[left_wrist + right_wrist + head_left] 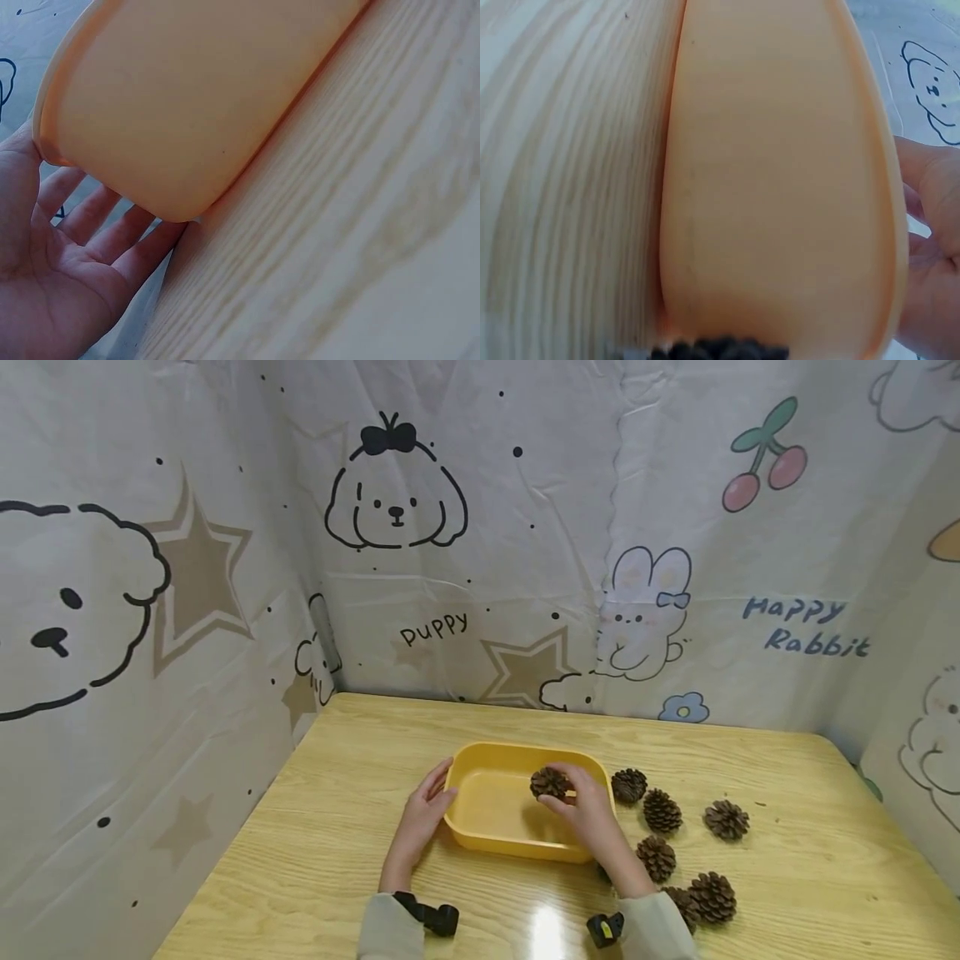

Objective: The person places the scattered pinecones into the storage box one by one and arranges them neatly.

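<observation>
A pine cone [549, 783] is pinched between the thumb and fingers of my right hand [592, 814], above the right part of a yellow plastic tub [525, 852]. In the right wrist view the tub's wall hides the pine cone and part of the right hand [937, 247]. My left hand [420, 822] holds the tub's left end, its thumb at the rim. The left wrist view shows the left hand's fingers [97, 225] spread along the outer wall. The visible tub floor is bare.
Several loose pine cones lie right of the tub, among them one by its corner [628, 786], one farther right [727, 820] and one nearer me [712, 897]. Another dark pine cone [720, 349] shows at the right wrist view's bottom edge. Printed cloth [480, 635] hangs behind the wooden table [300, 860].
</observation>
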A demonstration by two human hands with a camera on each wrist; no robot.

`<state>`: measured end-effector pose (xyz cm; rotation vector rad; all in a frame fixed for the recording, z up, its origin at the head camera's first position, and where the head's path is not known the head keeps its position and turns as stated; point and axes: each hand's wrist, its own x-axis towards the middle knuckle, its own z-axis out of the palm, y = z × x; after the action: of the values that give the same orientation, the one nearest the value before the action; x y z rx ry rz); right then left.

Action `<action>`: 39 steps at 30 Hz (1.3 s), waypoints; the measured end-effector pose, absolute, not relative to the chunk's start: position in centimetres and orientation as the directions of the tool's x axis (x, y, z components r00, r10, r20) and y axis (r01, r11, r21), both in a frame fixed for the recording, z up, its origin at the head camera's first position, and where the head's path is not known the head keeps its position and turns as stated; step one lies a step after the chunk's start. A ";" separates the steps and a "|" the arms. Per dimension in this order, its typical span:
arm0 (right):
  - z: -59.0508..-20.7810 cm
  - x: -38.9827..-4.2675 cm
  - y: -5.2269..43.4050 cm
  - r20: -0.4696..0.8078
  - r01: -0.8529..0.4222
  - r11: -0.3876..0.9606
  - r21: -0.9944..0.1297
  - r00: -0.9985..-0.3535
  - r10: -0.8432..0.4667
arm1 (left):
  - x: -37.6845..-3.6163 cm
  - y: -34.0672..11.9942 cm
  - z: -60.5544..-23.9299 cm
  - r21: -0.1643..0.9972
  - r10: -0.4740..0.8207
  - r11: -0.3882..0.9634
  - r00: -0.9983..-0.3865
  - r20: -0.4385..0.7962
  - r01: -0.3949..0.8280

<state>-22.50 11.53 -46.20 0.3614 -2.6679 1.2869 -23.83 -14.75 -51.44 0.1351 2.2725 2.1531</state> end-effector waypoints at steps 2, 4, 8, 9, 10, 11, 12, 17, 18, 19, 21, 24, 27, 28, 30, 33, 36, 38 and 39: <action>-46.3 -22.7 11.1 0.265 -0.302 0.620 -0.724 -0.952 -0.155 | -23.8 -14.7 -51.4 0.997 0.068 0.055 -0.997 0.044 0.048; -46.4 -22.8 10.6 0.292 -0.328 0.639 -0.696 -0.942 -0.165 | -23.8 -14.7 -51.5 0.997 0.071 0.058 -0.996 0.046 0.050; -46.5 -23.2 9.7 0.325 -0.366 0.647 -0.669 -0.927 -0.188 | -23.9 -14.8 -51.6 0.997 0.074 0.052 -0.996 0.052 0.056; -46.5 -23.3 9.4 0.325 -0.370 0.642 -0.672 -0.926 -0.193 | -23.9 -14.8 -51.6 0.997 0.075 0.050 -0.996 0.055 0.059; -46.6 -23.4 9.2 0.317 -0.367 0.637 -0.678 -0.928 -0.196 | -23.9 -14.8 -51.7 0.997 0.075 0.048 -0.996 0.056 0.060; -46.7 -23.5 9.0 0.307 -0.361 0.631 -0.686 -0.931 -0.199 | -23.9 -14.9 -51.6 0.997 0.076 0.048 -0.995 0.058 0.062; -46.7 -23.6 8.7 0.296 -0.355 0.625 -0.695 -0.934 -0.201 | -23.9 -14.9 -51.6 0.997 0.077 0.050 -0.995 0.062 0.066; -46.9 -24.0 8.0 0.280 -0.354 0.628 -0.693 -0.935 -0.217 | -23.7 -14.9 -51.6 0.995 0.086 0.056 -0.993 0.074 0.079; -47.0 -24.0 7.8 0.290 -0.365 0.632 -0.684 -0.930 -0.224 | -23.7 -14.9 -51.6 0.995 0.088 0.058 -0.993 0.078 0.083; -47.0 -24.1 7.7 0.294 -0.371 0.633 -0.680 -0.928 -0.228 | -23.8 -14.9 -51.6 0.995 0.088 0.057 -0.993 0.076 0.081; -47.1 -24.2 7.4 0.301 -0.380 0.630 -0.677 -0.924 -0.233 | -23.8 -14.8 -51.6 0.996 0.085 0.059 -0.994 0.069 0.074; -47.2 -24.4 6.8 0.305 -0.388 0.619 -0.683 -0.921 -0.241 | -23.8 -14.8 -51.6 0.995 0.081 0.067 -0.994 0.067 0.072; -47.2 -24.7 6.3 0.301 -0.386 0.612 -0.690 -0.922 -0.243 | -23.9 -14.7 -51.6 0.996 0.082 0.063 -0.995 0.064 0.069; -47.2 -24.8 6.2 0.299 -0.386 0.612 -0.690 -0.922 -0.246 | -23.9 -14.7 -51.6 0.995 0.084 0.062 -0.994 0.067 0.073; -47.3 -25.0 5.9 0.295 -0.388 0.614 -0.687 -0.922 -0.252 | -24.0 -14.7 -51.7 0.996 0.089 0.054 -0.994 0.071 0.076; -47.3 -25.1 5.4 0.289 -0.391 0.612 -0.687 -0.920 -0.263 | -24.0 -14.7 -51.7 0.995 0.093 0.050 -0.993 0.078 0.083; -47.3 -25.3 4.9 0.279 -0.393 0.609 -0.689 -0.920 -0.276 | -23.9 -14.8 -51.8 0.995 0.091 0.053 -0.993 0.075 0.080; -47.3 -25.5 4.6 0.266 -0.386 0.609 -0.692 -0.922 -0.282 | -23.8 -14.8 -51.7 0.995 0.092 0.056 -0.993 0.074 0.079; -47.4 -25.6 4.4 0.261 -0.385 0.612 -0.691 -0.922 -0.285 | -23.8 -14.8 -51.7 0.995 0.093 0.058 -0.993 0.075 0.080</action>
<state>-25.59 4.40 -47.36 0.5655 -2.7068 1.2048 -23.81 -14.78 -51.71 0.1858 2.2780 2.1421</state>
